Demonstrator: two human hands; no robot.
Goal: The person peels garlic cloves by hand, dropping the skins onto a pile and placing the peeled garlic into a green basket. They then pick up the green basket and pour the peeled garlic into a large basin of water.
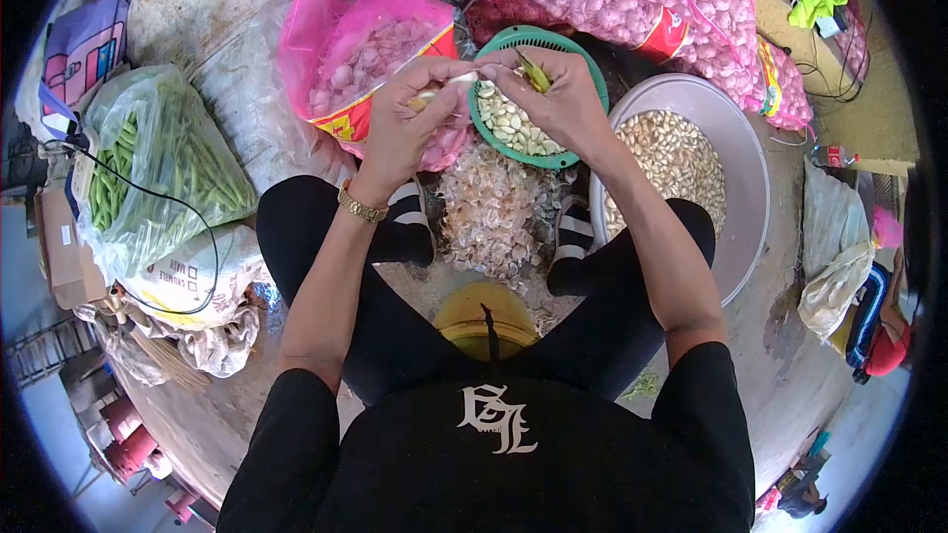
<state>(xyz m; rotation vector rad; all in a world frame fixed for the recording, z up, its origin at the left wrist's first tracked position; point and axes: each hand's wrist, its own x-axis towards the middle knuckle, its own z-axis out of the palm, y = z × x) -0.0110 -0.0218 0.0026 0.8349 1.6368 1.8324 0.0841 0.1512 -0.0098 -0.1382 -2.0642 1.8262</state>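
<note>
My left hand (pixel 420 109), with a gold watch at its wrist, is closed around pale garlic pieces (pixel 427 97). Opposite it, the fingertips of my right hand (pixel 553 99) meet those of the left above a green basket (pixel 597 89). A knife with a yellow-green handle (pixel 534 75) is held in my right hand. Peeled white cloves (pixel 513 128) lie in the basket below. Garlic skins (pixel 484 207) are heaped on the floor between my feet. At the left, an open pink mesh bag (pixel 341 20) contains whole garlic bulbs (pixel 380 54).
A large pale basin (pixel 746 168) with many cloves (pixel 671 158) stands at the right. Filled pink garlic sacks (pixel 691 20) lie behind it. Bags of green beans (pixel 188 168) are on the left. A yellow bucket or stool (pixel 474 314) sits between my legs.
</note>
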